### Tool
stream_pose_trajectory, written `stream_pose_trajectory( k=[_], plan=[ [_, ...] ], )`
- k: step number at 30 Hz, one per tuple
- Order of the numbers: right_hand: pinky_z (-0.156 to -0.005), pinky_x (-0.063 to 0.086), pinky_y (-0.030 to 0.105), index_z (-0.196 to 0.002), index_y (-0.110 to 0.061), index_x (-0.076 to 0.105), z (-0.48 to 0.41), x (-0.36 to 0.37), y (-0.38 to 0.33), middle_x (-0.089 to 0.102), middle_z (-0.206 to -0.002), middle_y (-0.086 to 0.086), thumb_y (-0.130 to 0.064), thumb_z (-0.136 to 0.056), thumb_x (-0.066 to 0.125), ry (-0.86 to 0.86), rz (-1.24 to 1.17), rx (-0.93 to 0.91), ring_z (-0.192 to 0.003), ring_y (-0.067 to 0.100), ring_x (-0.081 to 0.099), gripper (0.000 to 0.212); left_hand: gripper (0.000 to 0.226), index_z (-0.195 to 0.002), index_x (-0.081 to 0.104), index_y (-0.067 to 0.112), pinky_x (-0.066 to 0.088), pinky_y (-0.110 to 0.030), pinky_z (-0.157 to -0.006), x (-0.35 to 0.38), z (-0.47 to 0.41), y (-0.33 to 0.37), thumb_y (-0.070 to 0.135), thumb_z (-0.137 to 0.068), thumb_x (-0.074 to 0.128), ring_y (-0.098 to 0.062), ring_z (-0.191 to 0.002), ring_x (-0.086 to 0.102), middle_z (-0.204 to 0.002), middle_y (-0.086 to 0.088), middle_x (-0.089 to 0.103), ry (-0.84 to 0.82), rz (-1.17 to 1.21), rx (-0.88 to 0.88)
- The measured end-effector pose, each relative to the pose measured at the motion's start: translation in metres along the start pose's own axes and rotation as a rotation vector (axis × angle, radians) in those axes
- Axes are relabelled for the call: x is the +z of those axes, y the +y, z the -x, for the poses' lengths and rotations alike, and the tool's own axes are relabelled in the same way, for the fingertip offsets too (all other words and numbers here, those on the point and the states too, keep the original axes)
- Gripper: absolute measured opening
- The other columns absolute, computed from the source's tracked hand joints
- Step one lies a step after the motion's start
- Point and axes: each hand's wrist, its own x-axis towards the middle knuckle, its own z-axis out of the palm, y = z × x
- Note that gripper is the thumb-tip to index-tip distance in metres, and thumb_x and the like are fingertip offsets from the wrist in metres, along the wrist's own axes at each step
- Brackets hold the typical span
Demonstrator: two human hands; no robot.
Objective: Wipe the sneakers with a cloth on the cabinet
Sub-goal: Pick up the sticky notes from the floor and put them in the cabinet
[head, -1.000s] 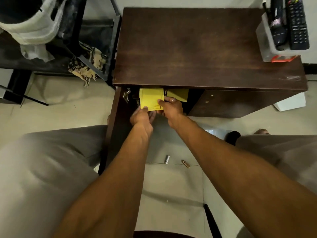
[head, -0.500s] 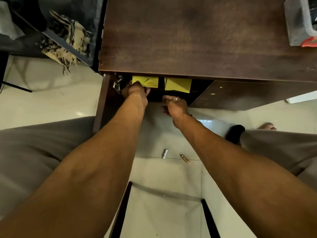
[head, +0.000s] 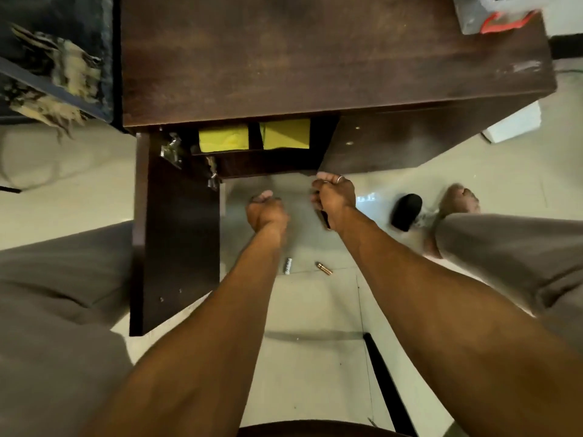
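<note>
Two folded yellow cloths lie side by side on a shelf inside the open dark wooden cabinet (head: 315, 58): the left cloth (head: 224, 138) and the right cloth (head: 285, 134). My left hand (head: 266, 212) hangs below the shelf over the floor, fingers curled, holding nothing. Further right, my right hand (head: 334, 197) is also curled, with its knuckles close to the lower corner of the right cabinet door (head: 394, 143). Neither hand touches a cloth. No sneakers are in view.
The left cabinet door (head: 176, 231) stands swung open toward me. Two small batteries (head: 287, 265) (head: 324, 268) lie on the tiled floor. A black object (head: 407, 211) sits by my right foot. A grey container (head: 492, 14) stands on the cabinet top. A patterned cloth (head: 53, 74) hangs at left.
My left hand let go of the left yellow cloth on the shelf. Both hands have drawn back out of the cabinet and down toward me.
</note>
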Motion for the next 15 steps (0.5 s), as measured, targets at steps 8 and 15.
stream_pose_trajectory(
  k=[8, 15],
  plan=[
    [-0.088, 0.044, 0.026, -0.126, -0.013, 0.058, -0.074, -0.097, 0.058, 0.062, -0.095, -0.001, -0.012, -0.091, 0.067, 0.398, 0.125, 0.072, -0.097, 0.021, 0.059, 0.036, 0.035, -0.120, 0.060, 0.008, 0.049, -0.028, -0.090, 0.065, -0.010, -0.104, 0.015, -0.090, 0.076, -0.032, -0.113, 0.065, -0.130, -0.015, 0.062, -0.144, -0.555, -0.011],
    [-0.100, 0.044, 0.040, -0.139, -0.017, 0.048, -0.128, -0.151, 0.078, 0.046, -0.140, 0.009, -0.034, -0.084, 0.070, 0.707, 0.567, 0.183, -0.124, 0.033, 0.050, 0.061, 0.088, -0.145, 0.035, 0.009, 0.053, -0.048, -0.095, 0.109, -0.031, -0.140, 0.049, -0.082, 0.081, -0.041, -0.121, 0.059, -0.144, -0.014, 0.046, -0.131, -0.965, 0.107]
  ],
)
